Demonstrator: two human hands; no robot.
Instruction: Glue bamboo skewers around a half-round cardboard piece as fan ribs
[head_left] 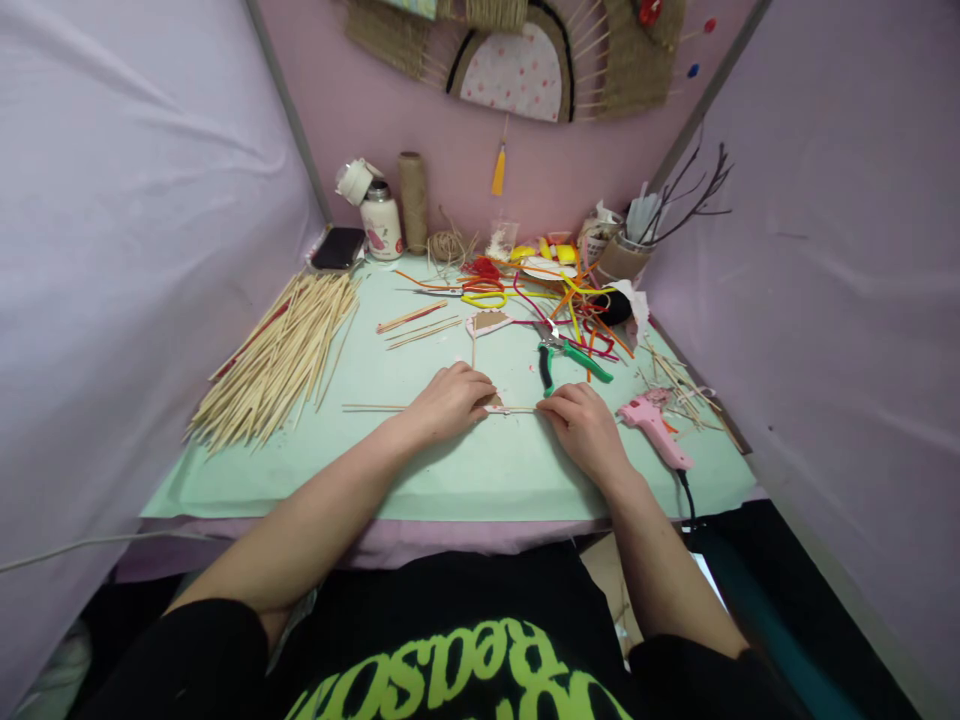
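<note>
With our left hand (454, 402) we pinch the small cardboard piece (496, 401) low on the surface (360, 488); our right hand (583, 428) pinches the thin sticks (373, 408) beside it, seemingly to steady both and keep them aligned.

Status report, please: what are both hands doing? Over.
Left hand: fingers at small cardboard piece. Right hand: fingertips at thin stick's right end. Nearby: green-handled pliers beyond right hand, pink glue gun rightward.

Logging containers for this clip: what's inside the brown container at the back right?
Dark twigs and whitish sticks rise from the brown container; its wall hides their lower ends and anything deeper.
</note>
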